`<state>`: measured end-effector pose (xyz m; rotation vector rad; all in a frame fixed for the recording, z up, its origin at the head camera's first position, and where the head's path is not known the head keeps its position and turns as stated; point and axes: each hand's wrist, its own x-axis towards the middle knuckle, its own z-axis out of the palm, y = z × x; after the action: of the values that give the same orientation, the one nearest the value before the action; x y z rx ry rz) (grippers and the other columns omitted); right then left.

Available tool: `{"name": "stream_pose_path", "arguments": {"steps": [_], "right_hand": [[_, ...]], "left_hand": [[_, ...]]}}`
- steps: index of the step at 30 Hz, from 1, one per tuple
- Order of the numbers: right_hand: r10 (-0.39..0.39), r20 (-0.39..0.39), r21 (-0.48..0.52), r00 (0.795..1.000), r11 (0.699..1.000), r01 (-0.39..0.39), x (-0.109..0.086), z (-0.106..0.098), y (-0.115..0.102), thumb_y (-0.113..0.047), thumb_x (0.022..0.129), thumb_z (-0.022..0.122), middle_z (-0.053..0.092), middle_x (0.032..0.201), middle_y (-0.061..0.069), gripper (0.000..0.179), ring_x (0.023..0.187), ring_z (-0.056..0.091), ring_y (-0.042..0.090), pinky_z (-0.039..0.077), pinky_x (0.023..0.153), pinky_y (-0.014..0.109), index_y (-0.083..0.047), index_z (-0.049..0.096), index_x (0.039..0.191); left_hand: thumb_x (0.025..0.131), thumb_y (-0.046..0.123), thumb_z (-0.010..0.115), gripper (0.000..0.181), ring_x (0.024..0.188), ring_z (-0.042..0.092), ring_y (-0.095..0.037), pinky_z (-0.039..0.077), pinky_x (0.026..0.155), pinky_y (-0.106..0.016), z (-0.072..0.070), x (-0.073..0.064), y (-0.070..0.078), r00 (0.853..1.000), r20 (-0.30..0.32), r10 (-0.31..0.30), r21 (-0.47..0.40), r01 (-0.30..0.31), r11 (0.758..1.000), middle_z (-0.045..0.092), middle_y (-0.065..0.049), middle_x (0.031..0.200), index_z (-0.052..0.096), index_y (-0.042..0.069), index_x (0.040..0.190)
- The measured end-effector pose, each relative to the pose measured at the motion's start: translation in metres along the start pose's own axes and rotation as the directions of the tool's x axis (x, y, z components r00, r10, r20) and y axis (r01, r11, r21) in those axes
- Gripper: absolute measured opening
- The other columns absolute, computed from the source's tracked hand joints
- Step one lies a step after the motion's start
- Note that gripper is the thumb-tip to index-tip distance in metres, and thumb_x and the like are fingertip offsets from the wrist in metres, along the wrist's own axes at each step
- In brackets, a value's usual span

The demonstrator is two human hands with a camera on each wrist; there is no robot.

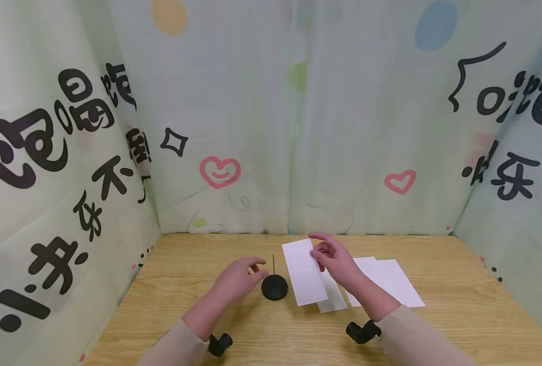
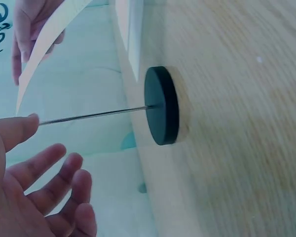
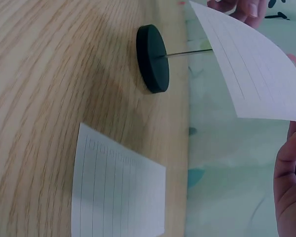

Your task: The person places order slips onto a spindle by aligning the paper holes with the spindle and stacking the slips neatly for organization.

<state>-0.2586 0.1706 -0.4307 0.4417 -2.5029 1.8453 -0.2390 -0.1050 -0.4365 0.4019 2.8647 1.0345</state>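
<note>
A bill spike with a round black base point(image 1: 274, 288) and a thin upright metal rod point(image 1: 273, 264) stands on the wooden table. Just left of it is my left hand point(image 1: 237, 278), fingers loosely bent and apart, holding nothing; in the left wrist view its thumb overlaps the rod's tip. My right hand point(image 1: 336, 260) pinches a white lined paper sheet point(image 1: 304, 274) by its right edge, raised to the right of the spike. In the right wrist view the held sheet point(image 3: 256, 69) bows slightly and hides the rod's upper end.
Beneath and right of the raised sheet lies another lined sheet point(image 1: 333, 297) on the table point(image 1: 184, 315). Two more white sheets point(image 1: 401, 284) overlap farther right. Printed curtains point(image 1: 289, 127) enclose the table's back and sides. A black wrist device point(image 1: 363, 332) sits by the right sleeve.
</note>
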Motion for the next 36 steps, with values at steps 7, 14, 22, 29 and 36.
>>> {"name": "stream_pose_path", "arguments": {"steps": [7, 14, 22, 29, 36], "right_hand": [[-0.017, 0.002, 0.047, 1.0, 0.999, 0.017, 0.003, 0.012, -0.001, -0.004, 0.098, 0.06, 0.062, 0.094, 0.014, 0.04, 0.067, 0.054, 0.028, 0.049, 0.062, 0.031, -0.006, 0.052, 0.137], [-0.014, 0.016, 0.064, 1.0, 0.998, 0.013, 0.006, 0.025, 0.0, -0.005, 0.098, 0.06, 0.062, 0.094, 0.013, 0.04, 0.067, 0.053, 0.022, 0.049, 0.063, 0.031, -0.006, 0.051, 0.138], [-0.011, 0.022, 0.091, 1.0, 0.996, 0.009, 0.008, 0.036, 0.004, -0.005, 0.098, 0.06, 0.062, 0.093, 0.012, 0.041, 0.068, 0.053, 0.025, 0.049, 0.062, 0.03, -0.007, 0.052, 0.138], [0.007, 0.009, 0.091, 1.0, 0.996, -0.008, 0.01, 0.043, 0.005, -0.004, 0.098, 0.061, 0.062, 0.093, 0.011, 0.04, 0.069, 0.054, 0.028, 0.05, 0.062, 0.033, -0.008, 0.053, 0.136], [0.042, -0.007, 0.09, 0.999, 0.995, -0.041, 0.01, 0.046, 0.002, -0.005, 0.097, 0.061, 0.063, 0.093, 0.011, 0.04, 0.07, 0.054, 0.028, 0.05, 0.062, 0.032, -0.009, 0.054, 0.137]], "left_hand": [[0.098, 0.049, 0.057, 0.04, 0.098, 0.058, -0.02, 0.049, 0.072, -0.037, -0.007, 0.002, 0.009, 0.998, -0.052, -0.03, -0.109, 0.024, 0.994, 0.064, 0.004, 0.109, 0.067, 0.021, 0.124], [0.097, 0.049, 0.058, 0.04, 0.097, 0.059, -0.021, 0.049, 0.078, -0.041, -0.005, 0.012, 0.017, 0.992, -0.113, -0.054, -0.242, 0.025, 0.97, 0.064, 0.001, 0.105, 0.069, 0.015, 0.116], [0.096, 0.044, 0.063, 0.032, 0.088, 0.055, -0.021, 0.047, 0.072, -0.036, 0.002, 0.022, 0.021, 0.99, -0.109, -0.094, -0.314, 0.056, 0.948, 0.062, -0.001, 0.098, 0.069, 0.013, 0.104], [0.096, 0.036, 0.064, 0.024, 0.085, 0.054, -0.022, 0.046, 0.07, -0.035, 0.001, 0.024, 0.021, 0.987, -0.098, -0.124, -0.34, 0.084, 0.937, 0.06, -0.003, 0.096, 0.066, 0.012, 0.099], [0.097, 0.034, 0.064, 0.024, 0.085, 0.055, -0.022, 0.046, 0.07, -0.033, 0.0, 0.025, 0.024, 0.987, -0.092, -0.134, -0.356, 0.093, 0.93, 0.06, -0.003, 0.098, 0.066, 0.012, 0.106]]}}
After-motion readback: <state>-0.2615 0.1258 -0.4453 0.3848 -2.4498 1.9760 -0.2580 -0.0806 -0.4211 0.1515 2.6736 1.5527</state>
